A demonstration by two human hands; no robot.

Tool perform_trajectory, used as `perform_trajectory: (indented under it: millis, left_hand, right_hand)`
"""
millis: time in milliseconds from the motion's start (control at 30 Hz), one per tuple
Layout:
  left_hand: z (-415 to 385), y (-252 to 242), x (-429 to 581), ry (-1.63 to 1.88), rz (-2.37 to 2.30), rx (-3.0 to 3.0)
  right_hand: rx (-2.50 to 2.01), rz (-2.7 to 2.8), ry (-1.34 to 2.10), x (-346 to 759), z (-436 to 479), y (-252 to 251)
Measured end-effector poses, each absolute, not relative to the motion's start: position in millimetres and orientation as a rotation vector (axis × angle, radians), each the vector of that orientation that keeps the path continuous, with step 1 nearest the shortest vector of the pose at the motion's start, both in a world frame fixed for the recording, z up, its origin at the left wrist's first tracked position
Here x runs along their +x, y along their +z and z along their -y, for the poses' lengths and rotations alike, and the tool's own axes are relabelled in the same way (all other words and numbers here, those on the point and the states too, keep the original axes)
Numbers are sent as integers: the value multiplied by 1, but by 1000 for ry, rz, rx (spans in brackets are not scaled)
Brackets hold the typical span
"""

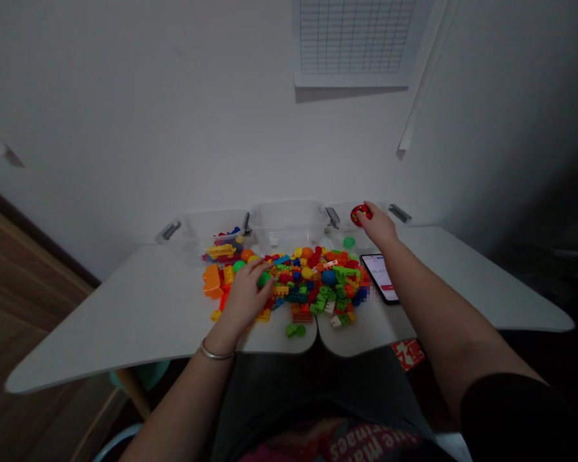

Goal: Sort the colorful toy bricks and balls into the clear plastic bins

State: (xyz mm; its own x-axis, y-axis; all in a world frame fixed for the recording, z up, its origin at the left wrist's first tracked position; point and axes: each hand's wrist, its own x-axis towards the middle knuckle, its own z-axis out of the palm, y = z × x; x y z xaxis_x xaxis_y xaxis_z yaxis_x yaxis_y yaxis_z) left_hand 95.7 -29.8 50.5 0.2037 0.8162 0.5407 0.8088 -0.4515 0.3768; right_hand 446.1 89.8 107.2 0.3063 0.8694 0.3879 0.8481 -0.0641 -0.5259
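Observation:
My right hand point(379, 226) is closed on a red round toy point(361, 215) with dark and yellow-green marks, held above the right clear plastic bin point(337, 241). A green ball point(349, 242) shows inside that bin. On the left side of a pile of colourful building blocks point(308, 277) rests my left hand point(245, 292), its fingers spread apart. Between its thumb and fingers lies another green ball point(264, 280); no firm grip on it shows. Orange blocks point(212, 281) lie just left of that hand, and a blue ball point(328, 277) sits farther right in the pile.
The left clear bin point(197, 224) holds yellow, red and blue pieces. The middle clear bin point(289, 215) stands against the wall. A phone point(380, 279) with a lit screen lies beneath my right forearm. The white table point(144, 308) has a notch at its front edge.

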Motion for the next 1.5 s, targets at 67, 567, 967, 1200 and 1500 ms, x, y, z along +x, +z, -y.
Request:
perform_trajectory:
  millis: [67,567,967,1200,1500]
  left_hand:
    - [28,42,91,1076,-1699,2408]
    - [31,26,88,979,-1922,2471]
    - [38,45,95,759,-2142,2353]
    - [32,47,95,717,-2121,2342]
    - [30,52,95,704,-2102,2352]
  right_hand:
    - [-2049,1609,-19,446,-93,102]
    - [-2345,1840,-183,441,-100,98]
    - [-2157,1786,-273,446,-91,93]
    - [-1673,1470,-291,429,-72,90]
    - [-1192,1495,214,368,1,73]
